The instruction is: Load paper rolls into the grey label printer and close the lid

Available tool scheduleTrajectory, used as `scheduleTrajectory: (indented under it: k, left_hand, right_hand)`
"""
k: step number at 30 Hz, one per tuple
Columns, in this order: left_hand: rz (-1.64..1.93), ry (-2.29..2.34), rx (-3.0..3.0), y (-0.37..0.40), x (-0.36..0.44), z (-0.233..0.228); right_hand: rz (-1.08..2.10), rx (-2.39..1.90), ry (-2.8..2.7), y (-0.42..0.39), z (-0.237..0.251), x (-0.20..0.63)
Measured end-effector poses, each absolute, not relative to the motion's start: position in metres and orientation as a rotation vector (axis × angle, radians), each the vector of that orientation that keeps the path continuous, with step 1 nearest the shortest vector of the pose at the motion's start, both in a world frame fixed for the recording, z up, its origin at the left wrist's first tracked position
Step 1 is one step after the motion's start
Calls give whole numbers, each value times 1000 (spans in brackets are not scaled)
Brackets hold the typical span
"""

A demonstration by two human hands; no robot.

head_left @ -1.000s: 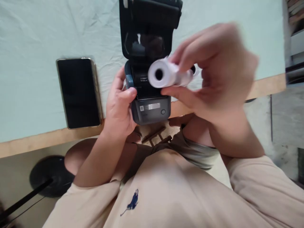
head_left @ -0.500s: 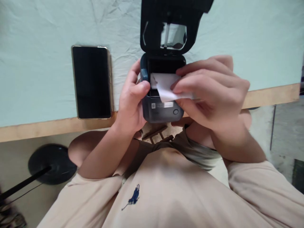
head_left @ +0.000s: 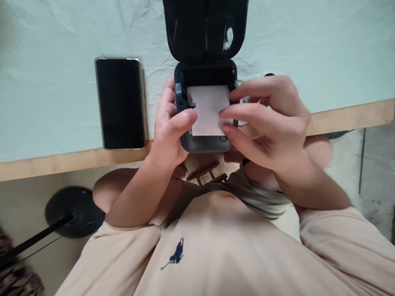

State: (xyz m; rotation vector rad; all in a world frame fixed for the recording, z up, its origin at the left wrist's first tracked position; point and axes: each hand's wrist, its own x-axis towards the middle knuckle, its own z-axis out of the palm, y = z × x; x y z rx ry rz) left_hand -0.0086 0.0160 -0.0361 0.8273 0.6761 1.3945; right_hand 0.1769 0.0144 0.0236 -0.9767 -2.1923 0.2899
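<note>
A small dark label printer (head_left: 203,146) is held at the table's front edge, its black lid (head_left: 205,28) swung up. My left hand (head_left: 168,127) wraps round the printer's left side, thumb over the near left rim. White paper (head_left: 208,111) from inside lies flat across the opening and over the front, covering part of the front face. My right hand (head_left: 268,119) has its thumb and fingertips at the paper's right edge, pinching it near the lower corner. The paper roll beneath is mostly hidden.
A phone with a dark screen (head_left: 121,105) lies left of the printer on the pale green cloth (head_left: 49,82). A wooden table edge (head_left: 61,163) runs below it. Something partly hidden, with a dark top (head_left: 269,75), is behind my right hand. A black round base (head_left: 75,209) stands on the floor.
The printer has shifted slightly left and levelled. The paper, bent and angled before, now lies straight and flat over the front, with my right fingers moved to its right edge.
</note>
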Motion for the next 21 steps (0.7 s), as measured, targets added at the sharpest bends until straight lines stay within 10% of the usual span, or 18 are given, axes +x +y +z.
scheduleTrajectory:
  k: [21]
  left_hand:
    - [1514,571,942,21,-2,-50]
  right_hand:
    - [1229,-1035,-1866,21,-16,173]
